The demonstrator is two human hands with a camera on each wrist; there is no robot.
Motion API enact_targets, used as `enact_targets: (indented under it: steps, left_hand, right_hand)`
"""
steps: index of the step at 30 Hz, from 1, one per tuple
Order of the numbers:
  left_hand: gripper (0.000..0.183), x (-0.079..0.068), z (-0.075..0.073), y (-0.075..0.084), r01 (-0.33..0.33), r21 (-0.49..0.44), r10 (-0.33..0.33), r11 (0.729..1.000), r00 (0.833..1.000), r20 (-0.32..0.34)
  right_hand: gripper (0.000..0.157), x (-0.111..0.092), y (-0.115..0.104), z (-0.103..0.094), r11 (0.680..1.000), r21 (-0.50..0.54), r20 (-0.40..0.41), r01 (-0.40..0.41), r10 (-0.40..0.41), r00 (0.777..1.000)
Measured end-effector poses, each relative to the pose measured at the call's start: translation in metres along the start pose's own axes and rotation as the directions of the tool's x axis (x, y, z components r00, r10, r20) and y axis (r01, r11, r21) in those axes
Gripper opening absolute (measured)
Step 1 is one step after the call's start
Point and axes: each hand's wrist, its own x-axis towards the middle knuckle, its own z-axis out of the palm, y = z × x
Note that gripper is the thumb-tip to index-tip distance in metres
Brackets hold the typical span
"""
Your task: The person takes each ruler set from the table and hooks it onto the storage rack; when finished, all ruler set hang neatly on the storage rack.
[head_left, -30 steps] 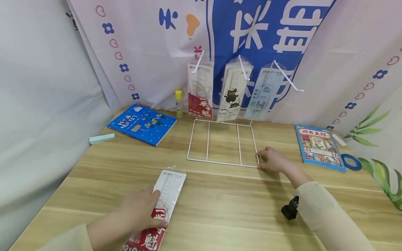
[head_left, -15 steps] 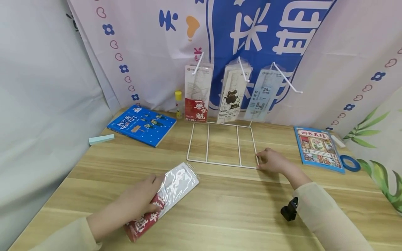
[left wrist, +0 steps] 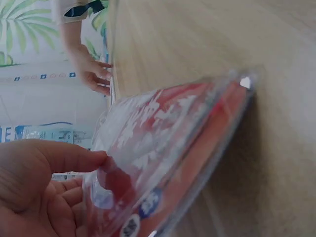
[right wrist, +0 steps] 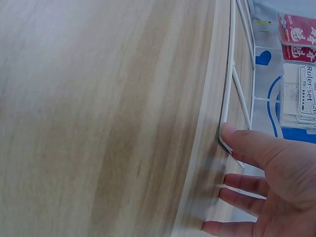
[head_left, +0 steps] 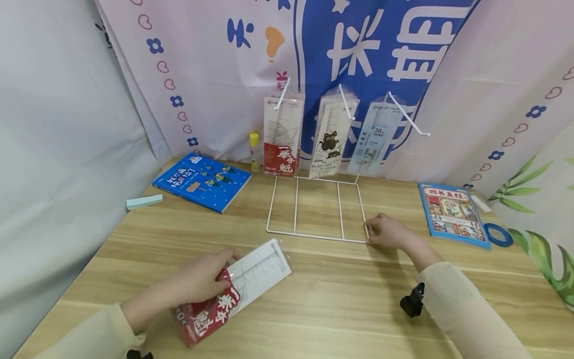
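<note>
My left hand grips a clear-bagged ruler set with a red lower part, its white end pointing up to the right. In the left wrist view the thumb presses on the bag's face and the bag is tilted above the table. At the front right corner of a white wire display rack, my right hand pinches the wire; its other fingers are spread below in the right wrist view. From the rack's hooks hang a red-and-white ruler set, a cat-printed ruler set and a light blue ruler set.
A blue book, a yellow-capped glue stick and a pale green block lie or stand to the left. On the right are another book, a blue tape roll and a white piece. A printed curtain hangs behind.
The held ruler set has turned clockwise, its white end swinging to the right. The red-and-white set on the left hook has shifted slightly left. My right hand keeps its place on the rack.
</note>
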Motion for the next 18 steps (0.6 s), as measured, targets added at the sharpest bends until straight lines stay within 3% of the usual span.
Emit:
enact_targets:
  steps: [4, 9, 12, 18]
  left_hand:
    - [0.049, 0.001, -0.009, 0.001, 0.010, -0.080, -0.011, 0.997, 1.000, -0.012]
    - [0.048, 0.003, -0.041, 0.008, -0.056, -0.130, 0.039, 0.990, 0.991, -0.131]
    - [0.048, 0.004, -0.064, 0.017, -0.112, -0.148, 0.074, 0.983, 0.968, -0.240]
    - [0.048, 0.001, -0.104, 0.039, -0.177, -0.113, 0.115, 0.978, 0.901, -0.418]
  right_hand:
    - [0.053, 0.000, 0.001, 0.001, 1.000, -0.008, -0.004, 0.002, -0.002, 1.000]
    - [0.053, 0.000, 0.000, 0.001, 1.000, -0.009, -0.008, 0.006, -0.006, 1.000]
    - [0.053, 0.000, 0.000, 0.002, 1.000, -0.002, -0.008, 0.009, -0.009, 1.000]
    - [0.052, 0.001, -0.001, 0.002, 0.999, -0.021, -0.022, 0.025, -0.026, 0.999]
